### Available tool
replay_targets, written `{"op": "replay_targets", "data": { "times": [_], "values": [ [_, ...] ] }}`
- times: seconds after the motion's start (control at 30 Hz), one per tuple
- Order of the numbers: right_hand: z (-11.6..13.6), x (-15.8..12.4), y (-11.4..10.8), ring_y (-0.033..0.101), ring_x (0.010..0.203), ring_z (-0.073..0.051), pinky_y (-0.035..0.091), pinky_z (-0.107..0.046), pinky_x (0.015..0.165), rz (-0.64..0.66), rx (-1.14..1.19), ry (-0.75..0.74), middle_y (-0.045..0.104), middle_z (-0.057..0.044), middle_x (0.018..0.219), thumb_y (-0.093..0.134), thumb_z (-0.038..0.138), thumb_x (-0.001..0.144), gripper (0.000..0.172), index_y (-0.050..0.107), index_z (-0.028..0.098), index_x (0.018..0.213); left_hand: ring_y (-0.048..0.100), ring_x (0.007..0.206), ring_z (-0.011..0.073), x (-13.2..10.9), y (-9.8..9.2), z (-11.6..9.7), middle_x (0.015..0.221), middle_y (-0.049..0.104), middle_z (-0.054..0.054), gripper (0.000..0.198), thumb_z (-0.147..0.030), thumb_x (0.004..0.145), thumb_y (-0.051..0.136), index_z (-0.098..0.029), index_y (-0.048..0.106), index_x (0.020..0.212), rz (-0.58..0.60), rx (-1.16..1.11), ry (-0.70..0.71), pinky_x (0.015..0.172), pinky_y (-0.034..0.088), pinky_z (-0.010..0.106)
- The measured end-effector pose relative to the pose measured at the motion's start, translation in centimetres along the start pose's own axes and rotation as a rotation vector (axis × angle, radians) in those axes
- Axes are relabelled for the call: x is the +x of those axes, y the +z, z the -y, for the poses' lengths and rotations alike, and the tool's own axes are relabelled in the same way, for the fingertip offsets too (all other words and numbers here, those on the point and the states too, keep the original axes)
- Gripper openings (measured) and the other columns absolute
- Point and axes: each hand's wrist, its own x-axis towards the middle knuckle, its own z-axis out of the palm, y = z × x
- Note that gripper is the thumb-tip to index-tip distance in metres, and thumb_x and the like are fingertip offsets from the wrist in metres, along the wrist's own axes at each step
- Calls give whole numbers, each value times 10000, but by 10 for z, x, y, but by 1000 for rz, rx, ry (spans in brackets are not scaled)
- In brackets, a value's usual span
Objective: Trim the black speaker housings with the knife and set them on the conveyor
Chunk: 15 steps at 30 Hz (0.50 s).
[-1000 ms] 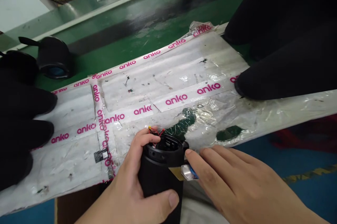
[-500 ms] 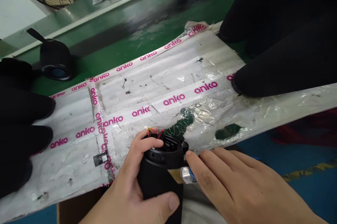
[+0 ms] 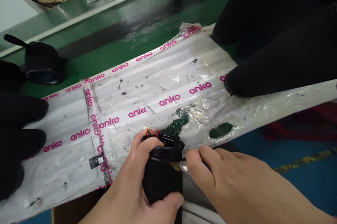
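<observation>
"Where's the black cylinder (image 3: 162, 182)?"

"At six o'clock, by the near edge of the tabletop (image 3: 142, 92), its open end toward twelve. Red wires (image 3: 158, 133) poke from the rim at its eleven o'clock."

"What matters here?"

"The flat-bladed tool (image 3: 176, 166) meets the cylinder's side at its two o'clock, below the rim; I can't tell whether it's gone in. I'd use light, shallow strokes, cylinder braced, left thumb and wires out of the blade's line."

"And the hands?"

"The left hand (image 3: 131, 182), at seven o'clock, is clamped round the cylinder, a finger over the rim, thumb lower down. The right hand (image 3: 229, 178), between four and five, has its fingers curled together on the tool; the handle is hidden."
</observation>
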Motion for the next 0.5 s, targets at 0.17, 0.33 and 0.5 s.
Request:
{"op": "replay_targets", "data": {
  "times": [0.17,0.33,0.5],
  "values": [
    [-7,8,-15,571,419,-196,308,-355,400,119,88,-30,596,31,643,641,123,567,408,592,252,951,555,1404,363,2,3,1,1554,472,63,711,-244,834,804,-423,506,1455,6,-36,60,1204,494,584],
    [-14,10,-30,490,373,-177,249,-364,391,38,99,-50,558,43,594,607,125,557,326,563,268,846,586,1358,361,0,6,3,1520,506,88,548,-306,897,806,-361,545,1376,-2,-55,8,1211,468,610],
    [-7,-10,-33,529,384,-189,336,-345,373,-31,13,-17,580,8,621,541,77,646,410,635,182,1031,542,1419,378,-2,15,7,1555,439,69,641,-253,864,808,-416,514,1410,-44,-34,131,1228,427,661]
  ]
}}
